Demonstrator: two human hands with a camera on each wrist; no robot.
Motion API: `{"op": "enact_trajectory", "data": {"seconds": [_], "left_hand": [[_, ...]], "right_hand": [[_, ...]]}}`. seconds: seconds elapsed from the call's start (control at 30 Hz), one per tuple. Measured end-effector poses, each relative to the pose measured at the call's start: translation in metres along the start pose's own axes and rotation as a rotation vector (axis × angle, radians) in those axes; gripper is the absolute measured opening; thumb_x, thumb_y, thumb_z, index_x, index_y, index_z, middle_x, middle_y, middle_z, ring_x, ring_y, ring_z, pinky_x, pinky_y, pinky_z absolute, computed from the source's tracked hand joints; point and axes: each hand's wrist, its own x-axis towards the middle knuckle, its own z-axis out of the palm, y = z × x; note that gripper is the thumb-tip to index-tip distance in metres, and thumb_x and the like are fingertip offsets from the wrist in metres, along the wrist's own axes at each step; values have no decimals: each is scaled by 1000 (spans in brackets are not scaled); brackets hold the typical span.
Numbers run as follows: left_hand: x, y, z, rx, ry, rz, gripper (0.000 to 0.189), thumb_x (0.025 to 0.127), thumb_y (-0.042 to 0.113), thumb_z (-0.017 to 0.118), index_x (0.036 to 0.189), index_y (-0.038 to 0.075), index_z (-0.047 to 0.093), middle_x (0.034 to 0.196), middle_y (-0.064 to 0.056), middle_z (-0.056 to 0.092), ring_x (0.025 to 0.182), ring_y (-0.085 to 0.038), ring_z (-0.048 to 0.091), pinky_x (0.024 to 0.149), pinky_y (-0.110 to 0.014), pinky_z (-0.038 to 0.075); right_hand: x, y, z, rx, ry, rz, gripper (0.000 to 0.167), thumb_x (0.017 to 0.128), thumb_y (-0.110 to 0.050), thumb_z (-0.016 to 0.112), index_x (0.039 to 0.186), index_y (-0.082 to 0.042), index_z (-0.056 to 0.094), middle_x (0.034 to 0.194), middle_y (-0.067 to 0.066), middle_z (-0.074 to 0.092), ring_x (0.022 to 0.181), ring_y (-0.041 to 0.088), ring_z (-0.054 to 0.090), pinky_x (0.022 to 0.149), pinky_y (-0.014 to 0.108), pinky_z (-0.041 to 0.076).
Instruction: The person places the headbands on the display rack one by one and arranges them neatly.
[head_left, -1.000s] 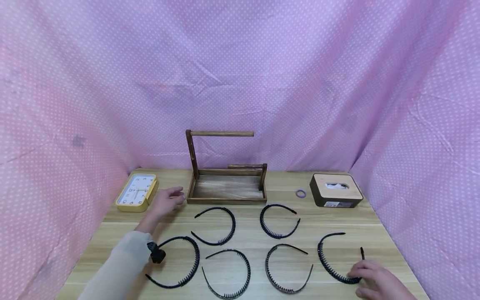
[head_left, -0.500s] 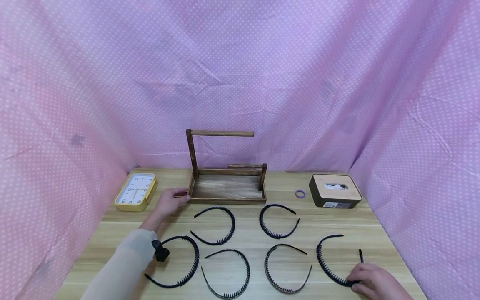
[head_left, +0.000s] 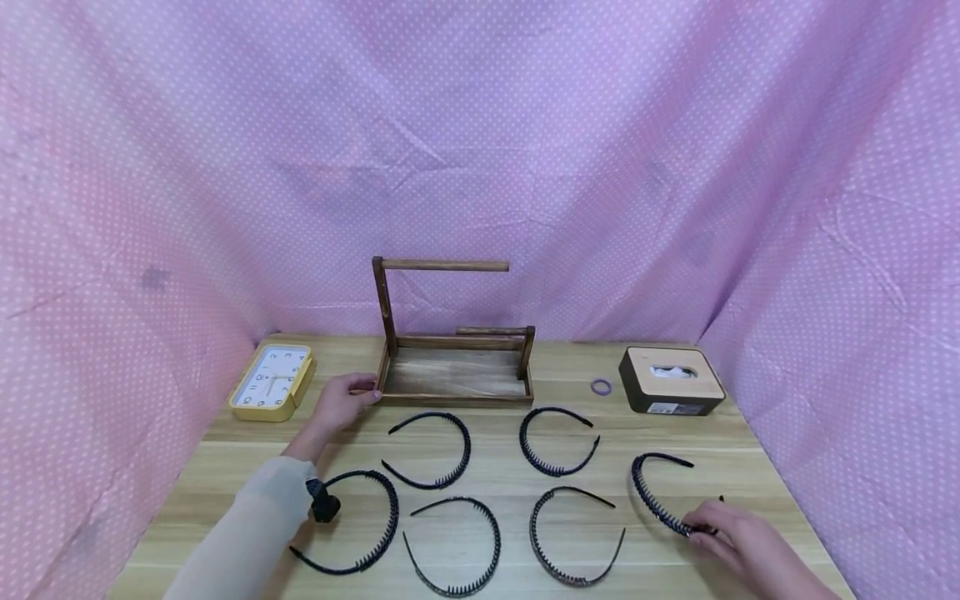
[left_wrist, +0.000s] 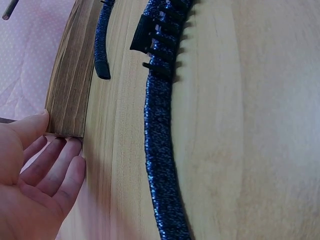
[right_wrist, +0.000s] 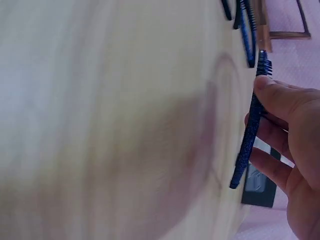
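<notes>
My right hand (head_left: 738, 542) pinches a dark headband (head_left: 651, 498) with comb teeth between thumb and fingers. In the right wrist view this headband (right_wrist: 247, 140) looks sparkly blue-black and hangs above the table, its shadow on the wood beneath. At the back, my left hand (head_left: 339, 406) grips the left front corner of a brown wooden rack (head_left: 453, 401), a tray with two horizontal bars on posts. The left wrist view has the thumb on one side of the rack's wall (left_wrist: 70, 75) and the fingers at its end. Several more toothed headbands lie flat, one being a glittery headband (left_wrist: 162, 125) beside the left hand.
A yellow clock (head_left: 273, 379) lies left of the rack. To its right are a purple hair tie (head_left: 601, 387) and a tissue box (head_left: 671, 379) with a wooden lid. Pink dotted cloth (head_left: 480, 167) encloses the wooden table (head_left: 495, 450).
My left hand has moved right from beside the rack to grip its corner. My right hand has taken hold of the headband and lifted it, tilting it off the table.
</notes>
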Motion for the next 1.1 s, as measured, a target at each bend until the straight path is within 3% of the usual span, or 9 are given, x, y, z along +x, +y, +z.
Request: {"op": "enact_trajectory", "data": {"seconds": [0.27, 0.4, 0.5, 0.63, 0.73, 0.87, 1.1], "left_hand": [[1, 3, 0, 20, 3, -21, 43, 98, 16, 70, 136, -2, 62, 133, -24, 65, 121, -39, 62, 99, -48, 54], [1, 4, -1, 11, -3, -50, 43, 97, 16, 71, 135, -2, 63, 132, -24, 65, 112, -34, 67, 91, -42, 58], [2, 5, 0, -39, -17, -78, 44, 96, 14, 71, 136, -3, 61, 133, -26, 64, 103, -30, 70, 82, -37, 62], [4, 5, 0, -94, -28, -96, 44, 97, 11, 70, 137, -4, 59, 135, -27, 62, 103, -29, 70, 81, -35, 63], [5, 5, -1, -96, -31, -100, 45, 97, 10, 69, 138, -5, 58, 135, -28, 61, 106, -30, 69, 82, -36, 62], [5, 7, -2, -98, -30, -112, 44, 97, 9, 69, 137, -6, 59, 133, -28, 63, 104, -30, 69, 81, -36, 63], [5, 9, -4, -87, -46, -124, 44, 96, 8, 71, 135, -7, 59, 128, -28, 66, 102, -28, 70, 79, -36, 63]], "right_hand": [[44, -13, -22, 146, 68, 110, 37, 77, 9, 81, 99, -19, 71, 90, -14, 70, 80, -4, 65, 70, 7, 49], [73, -16, -37, 184, 82, 192, 28, 82, 6, 79, 101, -13, 72, 88, -12, 74, 80, -3, 68, 70, 9, 52], [98, -19, -46, 255, 111, 216, 26, 82, 8, 79, 102, -7, 73, 87, -4, 76, 77, -1, 69, 67, 13, 55], [132, -25, -54, 381, 164, 218, 25, 81, 13, 77, 101, -2, 72, 87, 6, 76, 75, 1, 71, 65, 16, 58], [160, -30, -58, 471, 198, 228, 21, 84, 13, 75, 101, 2, 72, 89, 2, 76, 76, 4, 73, 67, 19, 60], [196, -38, -61, 568, 239, 248, 15, 88, 10, 73, 103, 8, 71, 91, -3, 76, 79, 5, 74, 72, 21, 61], [252, -43, -47, 667, 257, 265, 18, 93, 1, 72, 107, 11, 69, 90, 3, 76, 79, 5, 73, 73, 22, 61]]}}
